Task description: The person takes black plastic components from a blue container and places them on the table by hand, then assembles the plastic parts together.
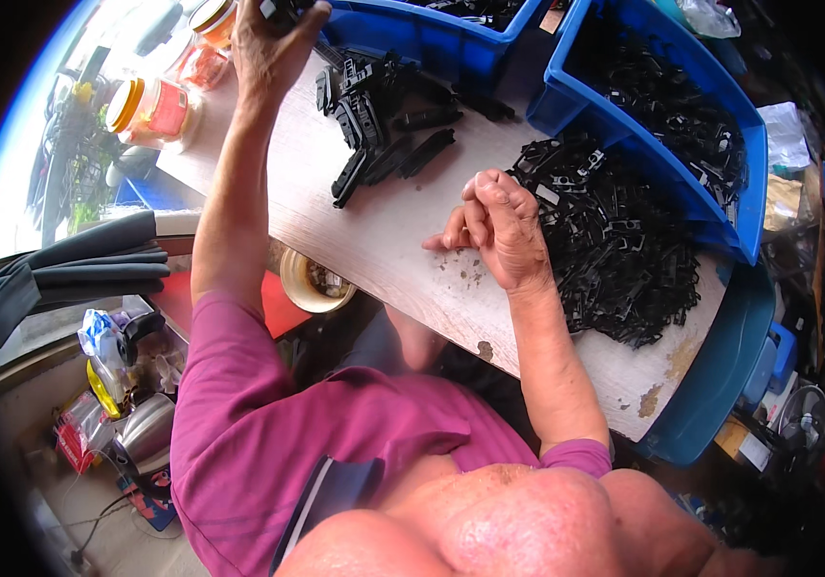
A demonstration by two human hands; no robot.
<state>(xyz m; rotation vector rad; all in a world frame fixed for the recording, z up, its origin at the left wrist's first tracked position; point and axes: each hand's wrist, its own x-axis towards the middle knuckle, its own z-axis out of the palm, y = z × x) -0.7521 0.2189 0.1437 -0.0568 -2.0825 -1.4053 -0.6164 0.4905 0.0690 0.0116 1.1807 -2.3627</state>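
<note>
My left hand [273, 53] reaches to the far edge of the table. Its fingers are closed around a black plastic part [285, 13], partly cut off by the top of the picture. Over the table's middle, my right hand [497, 229] is raised with curled fingers, thumb and forefinger close together. Whatever it pinches, if anything, is hidden. Just right of it spreads a large heap of small black plastic pieces [614, 240]. Between the hands, toward the back, lies a loose pile of longer black plastic parts [364, 115].
Blue bins [559, 91] holding black parts line the back and right. A teal tub [720, 375] stands below the table's right end. Jars with orange lids [126, 106] are at the far left. A round container [287, 281] sits below the front edge of the pale table [302, 207].
</note>
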